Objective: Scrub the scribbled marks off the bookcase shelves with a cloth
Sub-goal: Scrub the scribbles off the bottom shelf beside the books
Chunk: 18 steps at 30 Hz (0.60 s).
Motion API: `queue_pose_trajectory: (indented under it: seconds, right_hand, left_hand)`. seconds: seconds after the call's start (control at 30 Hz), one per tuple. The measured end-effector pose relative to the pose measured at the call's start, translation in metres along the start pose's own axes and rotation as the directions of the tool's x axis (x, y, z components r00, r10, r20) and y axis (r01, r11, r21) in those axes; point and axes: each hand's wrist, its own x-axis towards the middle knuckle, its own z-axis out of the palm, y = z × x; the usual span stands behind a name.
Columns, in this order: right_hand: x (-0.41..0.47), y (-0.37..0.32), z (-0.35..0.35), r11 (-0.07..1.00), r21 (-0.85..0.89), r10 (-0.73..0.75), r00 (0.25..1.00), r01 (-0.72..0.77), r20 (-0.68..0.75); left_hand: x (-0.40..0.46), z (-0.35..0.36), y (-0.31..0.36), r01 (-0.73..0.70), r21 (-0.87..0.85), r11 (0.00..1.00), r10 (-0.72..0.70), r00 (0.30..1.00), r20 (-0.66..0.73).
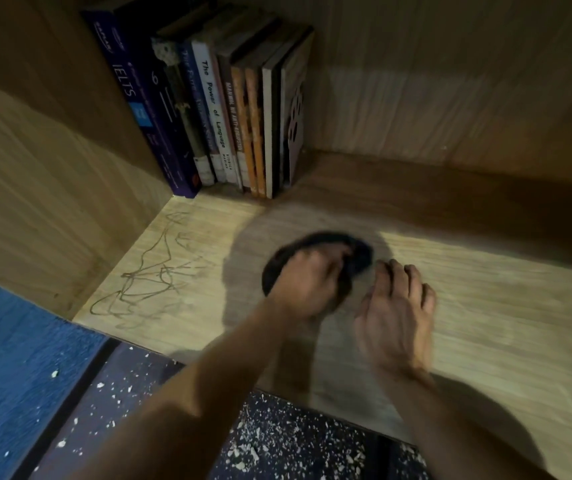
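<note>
Left hand grips the dark cloth on the shelf; right hand rests beside it, fingers apparently loosely curled, empty. Scribbles left of both hands remain unscrubbed.

Layout of the shelf, the hands and the floor

The shelf is bounded on the left by a side panel and behind by a back panel. A row of books is stood upright in the back left corner, against the side panel. The scribbled marks are found in front of the books, at the shelf's left front. To their right, at mid-shelf, the cloth is laid on the shelf under the left hand. The right hand is placed just right of the cloth. The floor is seen below the front edge.
</note>
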Motion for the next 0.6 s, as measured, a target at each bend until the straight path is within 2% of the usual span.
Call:
queue_pose_trajectory:
  seconds: [0.03,0.07,0.1,0.13,0.17,0.2,0.23,0.27,0.33,0.37,0.4,0.43,0.47,0.53,0.57,0.6]
  right_hand:
    - [0.001,0.001,0.0,1.0,0.004,-0.006,1.0,0.006,-0.003]
    - [0.001,0.002,0.0,1.0,0.003,-0.011,1.0,0.011,-0.007]
    - [0.001,0.003,0.0,1.0,-0.003,-0.023,1.0,0.023,-0.006]
    - [-0.001,0.003,0.0,0.999,-0.008,-0.032,0.999,0.033,0.001]
    - [-0.001,0.002,-0.001,0.999,-0.002,-0.038,0.999,0.038,0.009]
    - [0.0,0.003,-0.002,0.999,0.006,-0.041,0.999,0.041,0.01]
    - [0.001,0.002,-0.003,0.999,0.015,-0.048,0.999,0.048,0.018]
    - [0.002,0.001,-0.003,0.998,0.022,-0.058,0.998,0.058,0.024]
    - [0.003,0.0,-0.002,0.998,0.035,-0.058,0.998,0.057,0.023]
    - [0.003,0.0,-0.003,0.998,0.037,-0.053,0.998,0.052,0.015]
    - [0.002,0.001,-0.002,0.998,0.039,-0.049,0.999,0.049,0.01]
    - [0.001,0.001,-0.003,0.998,0.05,-0.047,0.999,0.047,0.014]
    - [0.0,0.0,-0.004,0.997,0.064,-0.052,0.999,0.051,0.015]
    - [0.0,0.001,-0.003,0.995,0.072,-0.064,0.998,0.064,0.007]
    - [0.001,0.0,-0.002,0.995,0.07,-0.067,0.998,0.066,0.006]
    - [0.001,-0.001,-0.002,0.995,0.071,-0.067,0.998,0.066,0.005]
  left_hand:
    - [-0.025,0.003,-0.001,-0.111,-0.016,0.994,0.112,0.993,0.041]
    - [-0.035,-0.002,-0.009,-0.16,-0.018,0.987,0.161,0.984,0.071]
    - [-0.028,-0.012,-0.021,-0.122,-0.013,0.992,0.123,0.991,0.059]
    - [-0.008,-0.019,-0.033,-0.02,0.011,1.0,0.02,1.0,0.0]
    - [0.018,-0.025,-0.041,0.129,0.011,0.992,-0.128,0.989,-0.08]
    - [0.037,-0.027,-0.034,0.216,0.006,0.976,-0.213,0.969,-0.126]
    - [0.043,-0.022,-0.019,0.218,0.0,0.976,-0.217,0.968,-0.126]
    - [0.037,-0.01,-0.001,0.147,-0.02,0.989,-0.148,0.986,-0.076]
    - [-0.003,0.011,0.021,-0.114,-0.028,0.993,0.115,0.993,0.041]
    - [-0.016,0.011,0.016,-0.197,-0.04,0.98,0.2,0.976,0.086]
    - [-0.016,0.003,0.006,-0.195,-0.062,0.979,0.2,0.976,0.084]
    - [-0.004,-0.006,-0.006,-0.112,-0.055,0.992,0.115,0.991,0.064]
    - [0.013,-0.014,-0.019,0.023,-0.056,0.998,-0.024,1.0,-0.018]
    - [0.034,-0.019,-0.024,0.236,-0.061,0.97,-0.243,0.96,-0.141]
    - [0.031,-0.015,-0.016,0.226,-0.04,0.973,-0.229,0.961,-0.156]
    - [0.017,-0.008,-0.004,0.138,-0.023,0.99,-0.14,0.981,-0.131]
